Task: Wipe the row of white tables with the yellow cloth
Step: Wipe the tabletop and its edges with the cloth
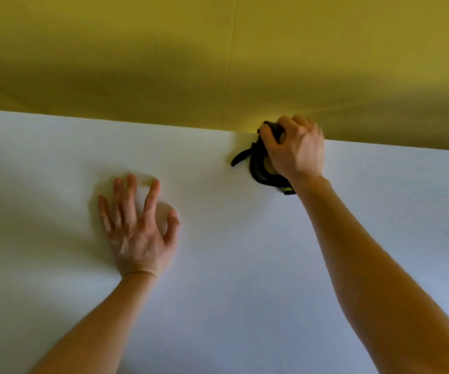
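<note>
While my right grip (298,149) clenches the bunched dark-and-yellow cloth (258,164) at the far edge of the smooth white counter (245,265), I should press evenly, left grip (137,236) splayed flat as brace

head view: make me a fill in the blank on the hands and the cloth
1. The right hand grips the dark cloth where the white table meets the ____ wall.
2. The left hand rests on the table with its fingers ____.
3. The cloth is on the ____ of the left hand.
Missing: yellow; spread; right
</note>
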Motion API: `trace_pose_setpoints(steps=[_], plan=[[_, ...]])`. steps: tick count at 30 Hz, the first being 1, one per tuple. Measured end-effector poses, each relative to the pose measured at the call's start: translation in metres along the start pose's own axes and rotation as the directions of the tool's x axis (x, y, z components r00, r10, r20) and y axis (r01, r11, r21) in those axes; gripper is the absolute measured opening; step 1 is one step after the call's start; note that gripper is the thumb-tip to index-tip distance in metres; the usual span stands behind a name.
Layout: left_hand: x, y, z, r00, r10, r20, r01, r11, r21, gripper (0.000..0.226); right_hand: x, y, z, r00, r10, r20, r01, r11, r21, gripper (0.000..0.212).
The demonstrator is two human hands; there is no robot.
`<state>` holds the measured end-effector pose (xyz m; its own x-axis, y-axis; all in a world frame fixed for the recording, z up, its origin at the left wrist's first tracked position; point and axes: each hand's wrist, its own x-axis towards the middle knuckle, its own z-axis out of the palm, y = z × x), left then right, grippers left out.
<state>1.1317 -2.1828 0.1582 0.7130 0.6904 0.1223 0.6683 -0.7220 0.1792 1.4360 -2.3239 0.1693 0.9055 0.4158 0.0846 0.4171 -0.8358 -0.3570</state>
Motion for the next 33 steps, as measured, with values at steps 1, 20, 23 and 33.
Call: trace_pose_setpoints(steps=[1, 20, 23, 33], plan=[[0.001, -0.001, 0.001, 1.000, 0.003, -0.004, -0.003, 1.000, 0.002, 0.067, 0.002, 0.022, -0.011, 0.994, 0.106, -0.020, -0.107, 0.994, -0.023, 0.047], [0.004, -0.001, 0.000, 0.979, 0.203, -0.034, -0.205, 0.976, -0.071, 0.053, -0.019, -0.028, 0.013, 0.998, -0.067, 0.022, 0.068, 0.996, -0.056, 0.048], [0.005, 0.000, -0.001, 0.982, 0.189, -0.020, -0.190, 0.977, -0.093, 0.054, -0.020, -0.005, -0.005, 0.987, 0.148, -0.057, -0.154, 0.982, -0.111, 0.050], [0.004, 0.000, -0.004, 0.985, 0.172, 0.024, -0.171, 0.984, -0.051, 0.054, -0.027, -0.217, 0.066, 0.949, -0.215, 0.229, 0.224, 0.974, -0.014, 0.046]])
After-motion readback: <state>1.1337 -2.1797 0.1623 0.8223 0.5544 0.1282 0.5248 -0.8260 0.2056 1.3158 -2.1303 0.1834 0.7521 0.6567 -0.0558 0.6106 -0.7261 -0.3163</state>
